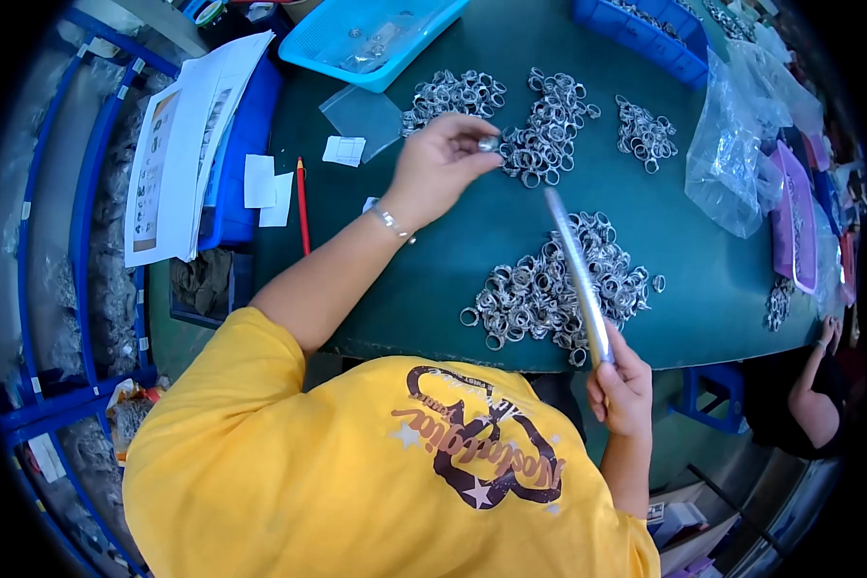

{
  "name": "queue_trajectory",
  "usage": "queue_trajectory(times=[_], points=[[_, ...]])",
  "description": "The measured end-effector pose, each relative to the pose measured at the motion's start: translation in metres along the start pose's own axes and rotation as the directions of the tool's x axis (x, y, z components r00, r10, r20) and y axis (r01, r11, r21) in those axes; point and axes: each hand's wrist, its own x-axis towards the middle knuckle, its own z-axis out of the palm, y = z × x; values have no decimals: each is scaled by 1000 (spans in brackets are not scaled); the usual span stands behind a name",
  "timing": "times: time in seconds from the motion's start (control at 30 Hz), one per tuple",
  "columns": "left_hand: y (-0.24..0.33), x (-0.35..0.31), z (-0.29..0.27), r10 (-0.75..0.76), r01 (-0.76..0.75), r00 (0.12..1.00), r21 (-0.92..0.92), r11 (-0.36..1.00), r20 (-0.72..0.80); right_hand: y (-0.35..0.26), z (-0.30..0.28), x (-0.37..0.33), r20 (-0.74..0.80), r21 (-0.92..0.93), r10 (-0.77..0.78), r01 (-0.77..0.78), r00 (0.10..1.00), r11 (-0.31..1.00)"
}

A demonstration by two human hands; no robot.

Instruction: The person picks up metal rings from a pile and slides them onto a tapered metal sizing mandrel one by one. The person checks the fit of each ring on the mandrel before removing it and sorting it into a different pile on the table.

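Note:
Between the thumb and fingers of my left hand point(443, 159) is a silver ring point(488, 144), held beside the upper heaps of rings. My right hand point(623, 383) grips a long tapered metal ring mandrel point(580, 275) by its thick lower end, its thin tip slanting up and away to the left. Under the mandrel spreads a large pile of silver rings point(520, 299), partly hidden by it. Farther off lie a middle ring pile point(544, 144), a left ring pile point(462, 91) partly behind my left hand, and a smaller right ring pile point(645, 130).
A light blue basket point(313, 63) and a dark blue bin point(684, 67) stand at the far side of the green table point(405, 299). Clear plastic bags point(732, 164) and a purple basket point(793, 217) are on the right. A red pencil point(303, 207) lies left; another person point(814, 414) sits right.

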Motion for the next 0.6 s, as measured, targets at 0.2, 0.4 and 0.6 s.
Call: queue_trajectory(times=[0.2,0.4,0.6], points=[[-25,37,17,209,-373,927,705,603,312,-4,2,1,-194,63,-77,90,978,994],[-3,10,26,239,-462,885,693,553,400,0,-3,-1,-288,43,-104,122,952,992],[-17,-28,35,-163,-410,756,652,638,634,-1,5,8,-210,23,-90,97,974,995]])
